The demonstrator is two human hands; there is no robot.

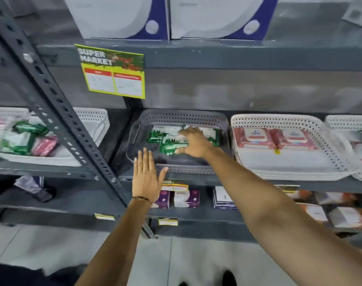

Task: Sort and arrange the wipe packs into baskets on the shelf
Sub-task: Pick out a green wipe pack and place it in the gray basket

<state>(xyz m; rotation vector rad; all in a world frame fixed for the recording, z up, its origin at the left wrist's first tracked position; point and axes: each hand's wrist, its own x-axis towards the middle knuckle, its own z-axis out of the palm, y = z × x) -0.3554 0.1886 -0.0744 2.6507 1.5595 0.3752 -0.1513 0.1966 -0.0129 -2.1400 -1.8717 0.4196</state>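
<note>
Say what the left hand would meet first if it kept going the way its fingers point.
Probably the front rim of the grey basket. The left hand is flat and open, fingers pointing up toward it; the fingertips already overlap the rim in the picture, though depth is unclear.

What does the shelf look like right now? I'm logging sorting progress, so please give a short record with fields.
grey basket: holds green packs
right hand: in the grey basket, on a green pack
left hand: open, flat, at the grey basket's front rim
white basket: right of grey, two pink packs side by side
left basket: green and pink packs mixed
</note>
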